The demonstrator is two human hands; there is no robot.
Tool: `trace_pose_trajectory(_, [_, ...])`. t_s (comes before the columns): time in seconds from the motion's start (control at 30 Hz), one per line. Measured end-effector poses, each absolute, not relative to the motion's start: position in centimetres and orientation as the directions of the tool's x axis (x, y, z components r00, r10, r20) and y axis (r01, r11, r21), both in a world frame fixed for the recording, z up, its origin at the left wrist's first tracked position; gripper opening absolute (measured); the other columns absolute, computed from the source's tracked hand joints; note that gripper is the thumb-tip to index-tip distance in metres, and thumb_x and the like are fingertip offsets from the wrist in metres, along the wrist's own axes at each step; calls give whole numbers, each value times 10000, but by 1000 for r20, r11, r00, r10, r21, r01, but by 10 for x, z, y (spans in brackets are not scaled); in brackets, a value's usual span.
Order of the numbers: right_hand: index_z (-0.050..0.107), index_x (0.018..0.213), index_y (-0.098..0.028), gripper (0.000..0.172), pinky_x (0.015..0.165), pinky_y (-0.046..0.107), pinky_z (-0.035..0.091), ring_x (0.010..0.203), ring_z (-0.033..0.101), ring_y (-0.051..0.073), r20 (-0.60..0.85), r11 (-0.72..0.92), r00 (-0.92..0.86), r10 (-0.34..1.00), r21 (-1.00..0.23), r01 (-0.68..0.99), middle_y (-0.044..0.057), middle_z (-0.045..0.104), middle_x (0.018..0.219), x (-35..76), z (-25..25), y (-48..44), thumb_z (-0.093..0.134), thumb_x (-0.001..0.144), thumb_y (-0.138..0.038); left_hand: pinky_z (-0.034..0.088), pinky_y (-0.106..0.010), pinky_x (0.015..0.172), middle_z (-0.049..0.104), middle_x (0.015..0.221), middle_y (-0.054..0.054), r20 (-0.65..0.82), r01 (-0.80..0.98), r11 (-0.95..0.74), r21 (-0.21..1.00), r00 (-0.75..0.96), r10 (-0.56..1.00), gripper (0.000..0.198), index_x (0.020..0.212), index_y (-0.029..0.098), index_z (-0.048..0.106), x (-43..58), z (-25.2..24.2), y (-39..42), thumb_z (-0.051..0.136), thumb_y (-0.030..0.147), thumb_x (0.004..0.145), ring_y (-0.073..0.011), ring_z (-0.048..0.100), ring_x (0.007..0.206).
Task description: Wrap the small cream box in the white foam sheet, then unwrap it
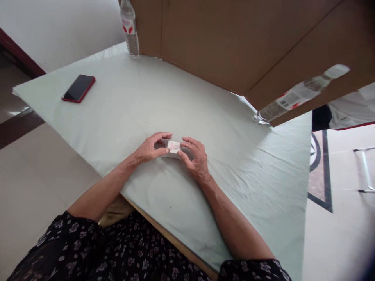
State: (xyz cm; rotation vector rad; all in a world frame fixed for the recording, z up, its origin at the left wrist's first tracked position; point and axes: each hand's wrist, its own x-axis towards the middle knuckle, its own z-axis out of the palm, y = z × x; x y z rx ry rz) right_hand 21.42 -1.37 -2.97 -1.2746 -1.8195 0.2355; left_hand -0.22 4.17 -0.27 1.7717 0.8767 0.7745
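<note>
A small white box with red print on its top (174, 147) lies on the pale green tablecloth (187, 97), near the table's front edge. Curved around its left side is my left hand (150, 148), the thumb touching the near left corner and the index finger reaching past the far side. From the right, my right hand (196, 158) closes on the same box with its thumb at the near right corner and fingertips against the right side. Some fingertips are hidden behind the box and the other fingers.
A phone in a red case (78, 88) lies at the left. A large brown cardboard panel (211, 43) stands along the back. One clear water bottle (130, 29) is at its left end, another bottle (299, 95) at its right. Tiled floor (52, 164) surrounds the table.
</note>
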Motion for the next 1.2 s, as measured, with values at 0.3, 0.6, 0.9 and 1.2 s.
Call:
trace_pose_trajectory(0.3, [730, 1055, -284, 183, 973, 477, 451, 1129, 659, 274, 460, 456, -234, 857, -461, 761, 72, 737, 1204, 219, -7, -6, 622, 948, -385, 499, -402, 970, 675, 1201, -127, 155, 316, -373, 873, 545, 824, 551, 1326, 159, 615, 2, -10, 42, 635, 341, 807, -249, 623, 1052])
trace_pose_trajectory(0.6, [697, 916, -251, 187, 912, 452, 410, 1030, 669, 244, 522, 532, -353, 776, -242, 812, 57, 776, 1102, 212, 1, 3, 528, 994, -269, 497, -417, 970, 668, 1213, -141, 168, 297, -386, 874, 560, 811, 583, 1329, 135, 604, 5, -11, 41, 620, 336, 781, -257, 624, 1049])
trace_pose_trajectory(0.9, [609, 933, -240, 169, 951, 416, 441, 1068, 682, 229, 490, 481, -241, 838, -454, 750, 78, 753, 1115, 204, 2, 19, 455, 995, -270, 475, -454, 1045, 623, 1332, -146, 183, 238, -366, 900, 556, 811, 647, 1380, 175, 549, 5, -13, 41, 639, 269, 746, -294, 599, 1198])
trace_pose_trajectory(1.2, [577, 885, -245, 207, 936, 396, 478, 1019, 682, 209, 434, 429, -174, 884, -605, 671, 62, 739, 1071, 192, 18, 16, 441, 1020, -323, 497, -450, 1011, 594, 1355, -177, 61, 229, -234, 945, 578, 814, 753, 1500, 145, 405, 9, -3, 38, 664, 348, 823, -301, 608, 1182])
